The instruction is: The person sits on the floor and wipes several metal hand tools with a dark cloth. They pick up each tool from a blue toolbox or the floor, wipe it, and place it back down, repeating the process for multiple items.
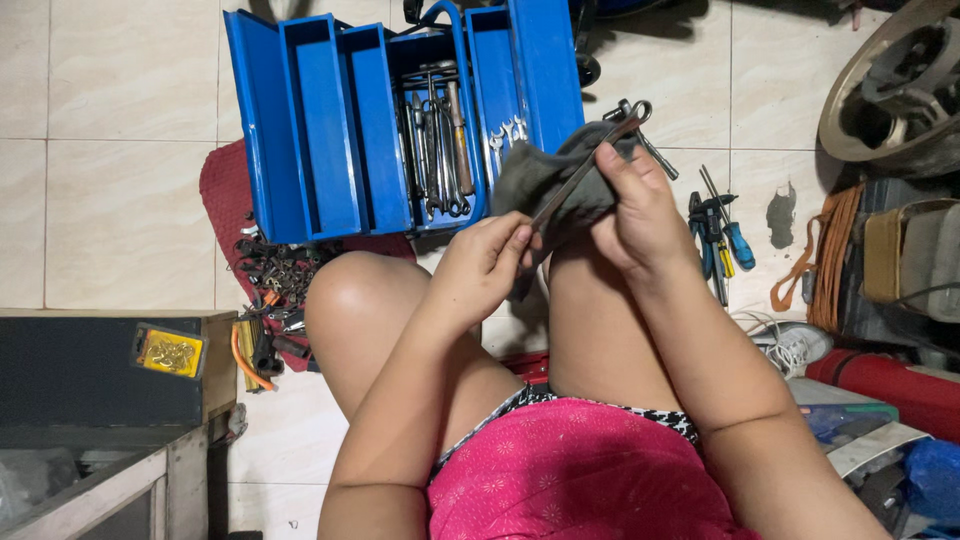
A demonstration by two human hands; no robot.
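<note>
Pale tiled floor (pixel 120 200), red mat (pixel 222 190), dim clutter

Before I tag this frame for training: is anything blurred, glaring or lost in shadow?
Head view: the hands, left hand and right hand, the wrench and grey rag look sharp; the blue toolbox is evenly lit, no harsh glare; the lower left corner by the dark box falls into shadow.

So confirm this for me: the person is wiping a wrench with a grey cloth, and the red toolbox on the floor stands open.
Not quite. The head view shows the toolbox is blue, not red. The rest holds: it stands open on the floor, and the left hand and right hand work a wrench in a grey cloth.
</note>
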